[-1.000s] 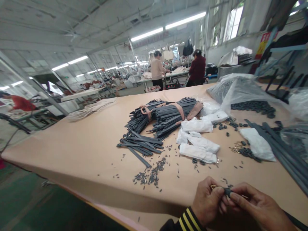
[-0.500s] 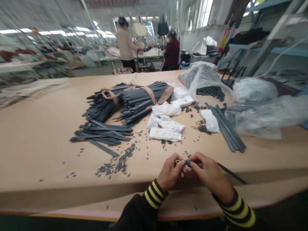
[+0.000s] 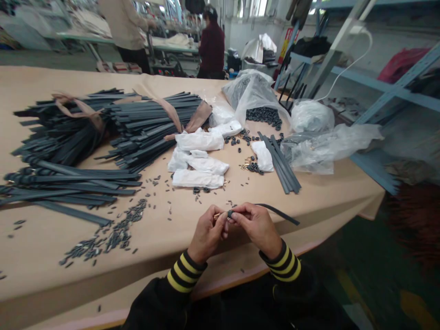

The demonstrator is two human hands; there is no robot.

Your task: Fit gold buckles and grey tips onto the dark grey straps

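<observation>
Both hands meet just above the table's front edge. My left hand (image 3: 208, 231) is closed on a small gold-coloured metal clasp (image 3: 217, 215), mostly hidden by the fingers. My right hand (image 3: 257, 225) pinches the end of a dark grey strap (image 3: 280, 213), whose free length runs out behind the hand to the right. Between the fingertips shows a small dark grey loop-like piece (image 3: 230, 213); its exact form is covered. A few tiny dark bits (image 3: 229, 202) lie just beyond the hands.
Tied strap bundles (image 3: 147, 123) lie back left, with loose straps (image 3: 79, 183) before them. Small dark pieces (image 3: 120, 233) are scattered left. White packets (image 3: 197, 178), gold fittings (image 3: 248, 163), loose straps (image 3: 280, 165) and a plastic bag of dark loops (image 3: 263, 117) lie beyond. Two people stand behind.
The view has swung right and down, so everything on the table appears further left. Both hands keep their hold on the clasp and strap, with little visible change between them.
</observation>
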